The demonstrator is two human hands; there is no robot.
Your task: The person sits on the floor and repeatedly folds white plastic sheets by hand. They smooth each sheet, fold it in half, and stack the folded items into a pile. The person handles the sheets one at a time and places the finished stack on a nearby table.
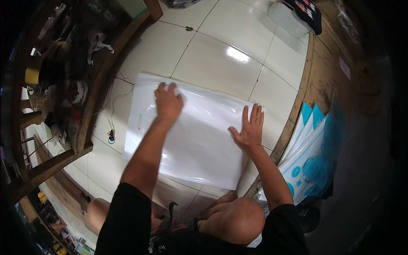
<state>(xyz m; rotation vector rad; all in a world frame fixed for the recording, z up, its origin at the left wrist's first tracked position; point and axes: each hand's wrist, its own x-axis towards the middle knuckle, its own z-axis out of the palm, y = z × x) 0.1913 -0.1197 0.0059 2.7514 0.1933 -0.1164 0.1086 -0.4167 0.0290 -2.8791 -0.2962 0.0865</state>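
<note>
A large glossy white sheet (pixel 199 140) lies on the tiled floor in front of my knees, its near right corner pointing toward me. Bright streaks and ripples along its far and left edges look like clear film, though I cannot tell whether that is a separate layer. My left hand (pixel 169 102) rests on the upper left part of the sheet, its fingers slightly bent and apart. Near the right edge, my right hand (pixel 250 129) lies flat with fingers stretched out and thumb spread. Neither hand grips anything.
At left stands a wooden-framed shelf (pixel 100 85) crowded with items; a thin cable (pixel 111 108) trails on the floor beside it. A wooden ledge (pixel 299 102) bounds the right, with blue-and-white plastic packaging (pixel 308 165) against it. A white bundle (pixel 287 19) sits at the far right.
</note>
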